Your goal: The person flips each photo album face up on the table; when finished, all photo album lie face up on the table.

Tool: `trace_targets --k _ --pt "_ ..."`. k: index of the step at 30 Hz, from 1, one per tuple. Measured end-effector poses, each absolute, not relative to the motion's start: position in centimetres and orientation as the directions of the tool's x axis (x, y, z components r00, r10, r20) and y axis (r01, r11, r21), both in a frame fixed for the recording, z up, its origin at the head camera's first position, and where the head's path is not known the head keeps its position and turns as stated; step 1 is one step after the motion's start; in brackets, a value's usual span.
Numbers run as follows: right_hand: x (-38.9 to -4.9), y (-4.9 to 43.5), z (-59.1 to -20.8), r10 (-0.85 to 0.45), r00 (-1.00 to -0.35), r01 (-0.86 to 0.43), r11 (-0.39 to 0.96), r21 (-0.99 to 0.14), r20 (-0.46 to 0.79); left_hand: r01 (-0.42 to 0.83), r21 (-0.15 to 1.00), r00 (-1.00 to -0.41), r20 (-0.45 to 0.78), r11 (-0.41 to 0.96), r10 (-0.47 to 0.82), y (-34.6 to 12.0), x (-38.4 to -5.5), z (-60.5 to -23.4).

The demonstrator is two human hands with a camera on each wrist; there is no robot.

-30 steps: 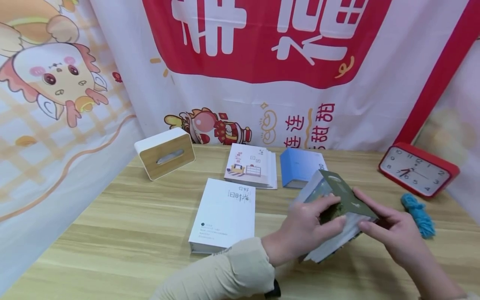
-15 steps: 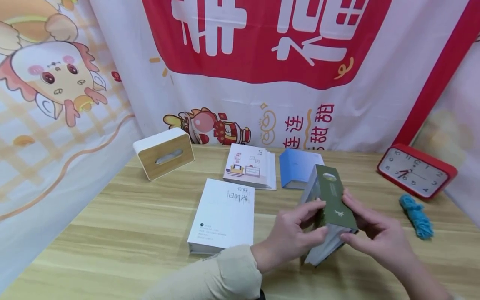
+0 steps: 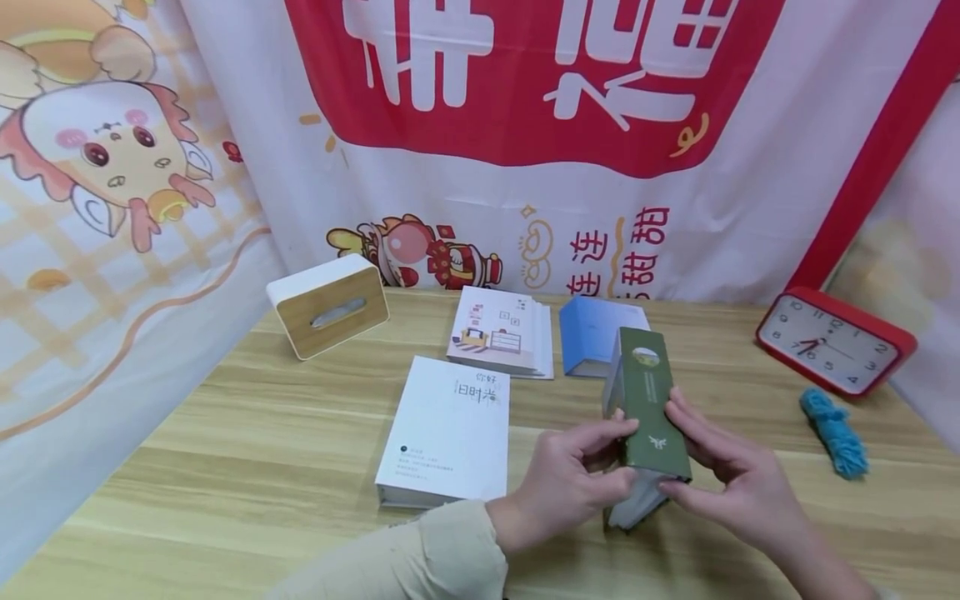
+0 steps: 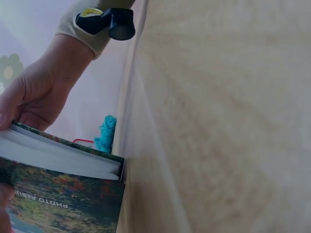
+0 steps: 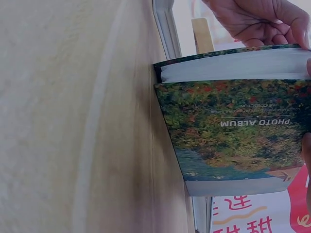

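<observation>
A thick photo album point(image 3: 651, 400) with a green spine stands on the table, spine up, between both hands. My left hand point(image 3: 566, 479) grips it from the left, thumb and fingers at the near end of the spine. From the right, my right hand point(image 3: 738, 475) holds the opposite cover, its thumb low at the near corner. The painted cover point(image 5: 233, 131) reads "PHOTO ALBUM" in the right wrist view, and white page edges point(image 5: 228, 68) show between the covers. The album's lower edge meets the tabletop in both wrist views.
A white book point(image 3: 446, 433) lies left of the album. Behind are an illustrated book point(image 3: 495, 321), a blue book point(image 3: 592, 325) and a tissue box point(image 3: 330, 308). A red clock point(image 3: 832, 342) and blue yarn point(image 3: 836, 433) sit at the right. Printed curtains hang behind.
Both hands have turned the album from a slant to more upright, its spine facing up, and shifted it left. The other things on the table stay in place.
</observation>
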State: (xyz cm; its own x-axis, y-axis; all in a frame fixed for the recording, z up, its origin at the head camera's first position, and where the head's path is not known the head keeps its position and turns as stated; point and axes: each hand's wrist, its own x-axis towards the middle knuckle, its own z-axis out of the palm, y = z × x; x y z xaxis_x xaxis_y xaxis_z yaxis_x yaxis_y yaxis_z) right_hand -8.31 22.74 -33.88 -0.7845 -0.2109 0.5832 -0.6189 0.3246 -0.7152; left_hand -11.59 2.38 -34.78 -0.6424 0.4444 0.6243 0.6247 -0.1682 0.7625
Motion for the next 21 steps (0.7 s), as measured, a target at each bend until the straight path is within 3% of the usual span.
trace_targets --k 6,13,21 --pt "-8.4 22.8 -34.1 -0.227 -0.757 -0.65 0.353 -0.673 0.612 0.739 0.674 -0.579 0.645 -0.014 0.499 1.7 -11.8 -34.1" --pt "-8.4 22.7 -34.1 -0.269 -0.729 -0.679 0.403 -0.614 0.629 0.878 0.384 -0.474 0.625 0.284 0.62 0.5 -11.8 -32.5" --pt "-8.0 22.3 -34.0 -0.258 -0.728 -0.673 0.444 -0.591 0.635 0.921 0.356 -0.362 0.624 0.162 0.693 0.7 -12.7 -31.5"
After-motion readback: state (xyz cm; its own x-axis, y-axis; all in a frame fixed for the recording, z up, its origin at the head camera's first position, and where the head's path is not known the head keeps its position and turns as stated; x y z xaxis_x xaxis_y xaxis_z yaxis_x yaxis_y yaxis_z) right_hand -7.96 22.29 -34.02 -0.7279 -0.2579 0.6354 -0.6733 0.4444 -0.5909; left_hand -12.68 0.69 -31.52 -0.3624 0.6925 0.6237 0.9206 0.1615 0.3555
